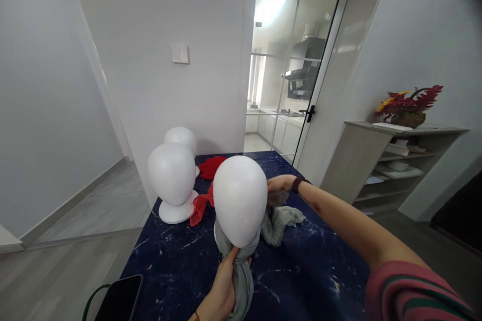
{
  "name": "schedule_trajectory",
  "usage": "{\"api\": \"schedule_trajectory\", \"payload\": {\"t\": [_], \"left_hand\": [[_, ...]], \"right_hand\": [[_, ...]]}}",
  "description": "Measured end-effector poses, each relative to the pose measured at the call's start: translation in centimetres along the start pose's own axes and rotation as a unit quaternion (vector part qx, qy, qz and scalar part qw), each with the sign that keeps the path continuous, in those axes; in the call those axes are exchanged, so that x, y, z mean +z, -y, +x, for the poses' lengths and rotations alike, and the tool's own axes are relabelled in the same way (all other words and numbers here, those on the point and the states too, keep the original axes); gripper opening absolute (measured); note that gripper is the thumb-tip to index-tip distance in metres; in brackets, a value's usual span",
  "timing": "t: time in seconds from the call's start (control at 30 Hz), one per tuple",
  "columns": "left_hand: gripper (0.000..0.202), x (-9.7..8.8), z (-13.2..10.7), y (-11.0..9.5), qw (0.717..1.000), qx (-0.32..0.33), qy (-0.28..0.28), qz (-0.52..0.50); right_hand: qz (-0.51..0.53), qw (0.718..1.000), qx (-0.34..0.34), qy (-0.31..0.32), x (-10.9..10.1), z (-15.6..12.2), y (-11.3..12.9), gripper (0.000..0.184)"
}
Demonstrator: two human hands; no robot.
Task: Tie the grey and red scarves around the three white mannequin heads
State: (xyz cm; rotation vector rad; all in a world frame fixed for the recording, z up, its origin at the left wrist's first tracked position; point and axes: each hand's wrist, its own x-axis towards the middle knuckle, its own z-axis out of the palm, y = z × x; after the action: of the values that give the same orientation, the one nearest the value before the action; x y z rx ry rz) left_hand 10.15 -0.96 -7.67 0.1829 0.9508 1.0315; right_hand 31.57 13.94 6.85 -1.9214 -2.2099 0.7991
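A white foam mannequin head [240, 198] stands on the dark blue marbled table [301, 271], with a grey scarf [243, 286] wrapped around its neck. My left hand [225, 283] is closed on the scarf just below the head's chin, where one end hangs toward me. Beyond the head's right side, my right hand [280, 183] reaches behind it, next to more of the grey fabric. Its fingers are mostly hidden by the head and blurred, so its grip is unclear. A bunched length of the scarf lies on the table to the right.
Two more white foam heads [172, 173] stand at the table's left edge. Red cloth [211, 166] lies behind and beside the middle head. A phone [119, 298] with a green cable is at the near left corner. A glass door [293, 60] and a shelf unit [399, 155] stand beyond.
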Motion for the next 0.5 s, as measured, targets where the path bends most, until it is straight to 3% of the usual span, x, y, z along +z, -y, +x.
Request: {"api": "schedule_trajectory", "payload": {"t": [0.03,0.1,0.17,0.2,0.27,0.37,0.43,0.5], "left_hand": [[0.037,0.1,-0.1,-0.1,1.000,-0.004,0.002,-0.003],[0.036,0.3,-0.4,-0.3,1.000,-0.016,0.008,-0.012],[0.034,0.3,-0.5,-0.5,0.999,-0.030,0.018,-0.016],[0.033,0.3,-0.5,-0.6,0.999,-0.035,0.025,-0.014],[0.031,0.3,-0.5,-0.6,0.999,-0.038,0.034,-0.009],[0.030,0.2,-0.4,-0.5,0.998,-0.038,0.043,-0.009],[0.031,0.3,-0.4,-0.5,0.998,-0.044,0.052,-0.009],[0.032,0.3,-0.5,-0.5,0.997,-0.049,0.067,-0.009]], "right_hand": [[0.021,0.996,0.003,0.084,0.8,-1.2,-1.3,0.040],[0.089,0.962,-0.008,0.258,2.2,-3.8,-3.5,0.047],[0.169,0.921,-0.049,0.347,3.4,-6.8,-4.9,0.050],[0.203,0.916,-0.075,0.338,4.0,-8.3,-5.2,0.050],[0.244,0.929,-0.104,0.259,5.3,-11.2,-5.0,0.051],[0.325,0.923,-0.080,0.187,7.7,-14.8,-3.5,0.047],[0.419,0.883,-0.051,0.208,9.7,-16.4,-2.3,0.044],[0.513,0.817,-0.037,0.263,11.9,-17.5,-1.4,0.049]]}}
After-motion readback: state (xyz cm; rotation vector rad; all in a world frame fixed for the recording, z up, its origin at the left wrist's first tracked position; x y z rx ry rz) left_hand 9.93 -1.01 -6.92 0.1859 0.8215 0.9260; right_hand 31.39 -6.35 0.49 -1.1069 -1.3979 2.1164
